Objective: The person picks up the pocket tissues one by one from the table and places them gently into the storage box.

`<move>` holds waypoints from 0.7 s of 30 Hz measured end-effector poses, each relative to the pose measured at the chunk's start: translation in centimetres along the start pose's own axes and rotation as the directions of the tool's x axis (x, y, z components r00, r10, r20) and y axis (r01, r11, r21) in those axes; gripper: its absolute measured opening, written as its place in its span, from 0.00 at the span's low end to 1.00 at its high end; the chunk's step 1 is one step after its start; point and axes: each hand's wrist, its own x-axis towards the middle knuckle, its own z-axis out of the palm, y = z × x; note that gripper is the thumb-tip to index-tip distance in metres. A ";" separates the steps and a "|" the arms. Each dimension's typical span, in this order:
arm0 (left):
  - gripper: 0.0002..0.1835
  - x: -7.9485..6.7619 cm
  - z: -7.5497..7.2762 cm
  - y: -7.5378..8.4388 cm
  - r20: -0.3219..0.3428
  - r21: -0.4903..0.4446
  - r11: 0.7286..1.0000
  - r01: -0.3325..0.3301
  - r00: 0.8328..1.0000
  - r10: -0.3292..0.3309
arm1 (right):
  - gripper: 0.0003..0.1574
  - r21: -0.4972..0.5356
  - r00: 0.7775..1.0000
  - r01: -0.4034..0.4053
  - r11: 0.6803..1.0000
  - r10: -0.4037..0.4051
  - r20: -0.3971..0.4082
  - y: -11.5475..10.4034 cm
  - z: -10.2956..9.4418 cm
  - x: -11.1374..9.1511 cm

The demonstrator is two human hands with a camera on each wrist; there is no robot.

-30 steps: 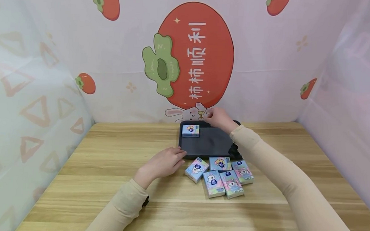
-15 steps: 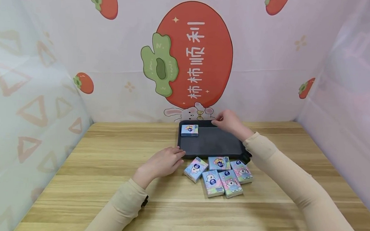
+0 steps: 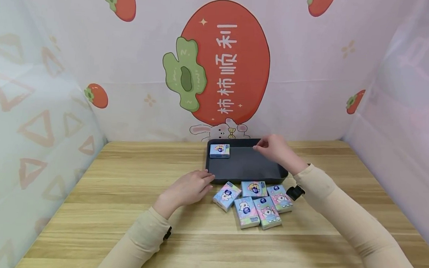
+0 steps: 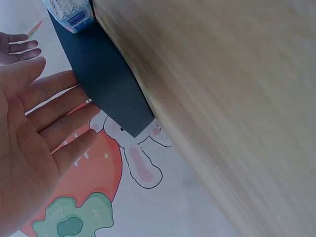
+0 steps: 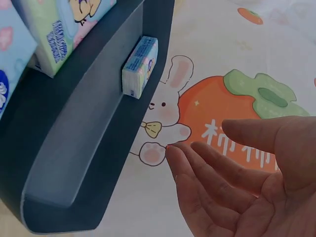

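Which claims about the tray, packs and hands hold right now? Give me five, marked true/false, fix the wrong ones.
1. One pack lies inside the tray. True.
2. That pack sits at the tray's right end. False: it sits in the far left corner.
3. Five loose packs lie on the table, on the near side of the tray. True.
4. The right hand is gripping a pack. False: it holds nothing.
5. The left hand is by the tray's near left corner. True.
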 end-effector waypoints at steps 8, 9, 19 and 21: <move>0.21 0.1 0.0 0.0 0.002 -0.005 1.000 0.005 1.000 -0.005 | 0.18 -0.033 1.000 -0.012 0.999 0.012 0.015 1.0 0.3 -1.5; 0.21 0.0 0.0 0.0 0.002 -0.004 1.000 0.005 1.000 -0.005 | 0.18 -0.040 1.000 -0.013 0.999 0.014 0.018 1.1 0.3 -1.7; 0.21 0.1 0.0 0.0 -0.004 -0.009 1.000 -0.002 1.000 0.002 | 0.17 -0.052 1.000 -0.022 0.998 0.023 0.017 2.2 0.8 -4.0; 0.21 0.1 0.1 0.0 -0.002 -0.007 1.000 0.000 1.000 0.000 | 0.17 -0.056 1.000 -0.022 0.998 0.023 0.021 2.4 0.8 -4.4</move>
